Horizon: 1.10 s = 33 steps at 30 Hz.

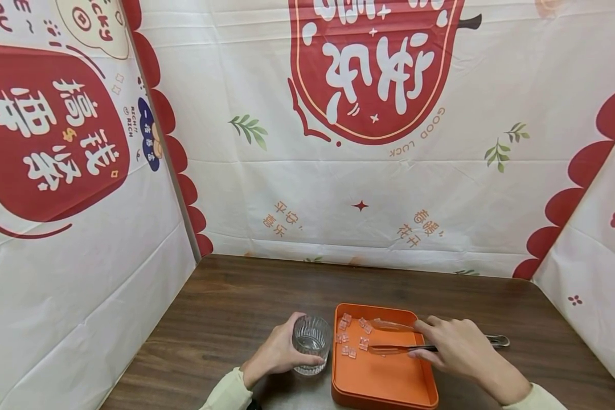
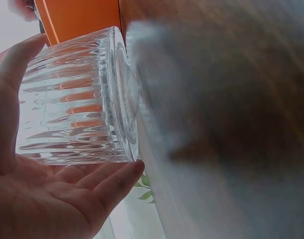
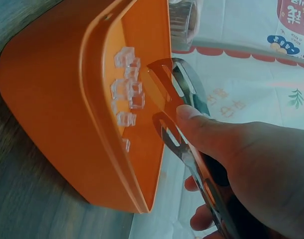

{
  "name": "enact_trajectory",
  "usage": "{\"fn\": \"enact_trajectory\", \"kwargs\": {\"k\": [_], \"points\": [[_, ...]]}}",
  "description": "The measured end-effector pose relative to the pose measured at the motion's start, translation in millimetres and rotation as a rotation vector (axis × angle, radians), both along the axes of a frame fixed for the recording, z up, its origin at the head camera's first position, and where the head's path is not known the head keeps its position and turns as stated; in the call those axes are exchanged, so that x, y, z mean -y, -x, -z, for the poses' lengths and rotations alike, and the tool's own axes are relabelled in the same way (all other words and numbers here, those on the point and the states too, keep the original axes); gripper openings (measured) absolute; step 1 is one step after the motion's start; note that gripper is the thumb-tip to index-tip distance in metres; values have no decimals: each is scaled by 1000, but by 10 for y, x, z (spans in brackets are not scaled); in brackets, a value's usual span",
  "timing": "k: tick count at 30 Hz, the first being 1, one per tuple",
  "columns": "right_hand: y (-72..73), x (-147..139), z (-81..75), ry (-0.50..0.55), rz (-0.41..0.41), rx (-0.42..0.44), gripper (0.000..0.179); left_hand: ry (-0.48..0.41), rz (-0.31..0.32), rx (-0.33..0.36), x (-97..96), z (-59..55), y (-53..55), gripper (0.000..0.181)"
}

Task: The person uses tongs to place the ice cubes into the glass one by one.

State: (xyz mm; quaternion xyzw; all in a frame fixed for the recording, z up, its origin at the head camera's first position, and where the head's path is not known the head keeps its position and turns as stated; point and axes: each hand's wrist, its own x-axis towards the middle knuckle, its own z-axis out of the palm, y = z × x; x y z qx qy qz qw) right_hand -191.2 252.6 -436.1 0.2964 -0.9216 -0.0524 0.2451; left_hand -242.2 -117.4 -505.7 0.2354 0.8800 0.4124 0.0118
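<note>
A clear ribbed drinking glass (image 1: pixel 311 336) is in my left hand (image 1: pixel 279 348), thumb on the near side and fingers round the far side. The left wrist view shows the ribbed wall and thick base of the glass close up. My right hand (image 1: pixel 461 348) grips metal tongs (image 3: pixel 191 162), their handle end sticking out past the hand. Both tong arms reach over the orange tray (image 1: pixel 384 387), tips spread apart near several small clear cubes (image 3: pixel 126 119). Most cubes lie in the tray's far left part. Nothing shows between the tong tips in the right wrist view.
The tray stands just right of the glass on a dark wooden table (image 1: pixel 225 307). Printed white cloth (image 1: pixel 369 176) hangs behind the table and along both sides.
</note>
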Motion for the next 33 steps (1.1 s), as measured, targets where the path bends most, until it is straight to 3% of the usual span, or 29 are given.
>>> {"fn": "enact_trajectory", "kwargs": {"k": [33], "points": [[11, 43, 14, -98, 146, 312, 43, -3, 0, 18, 2, -20, -9, 88]]}}
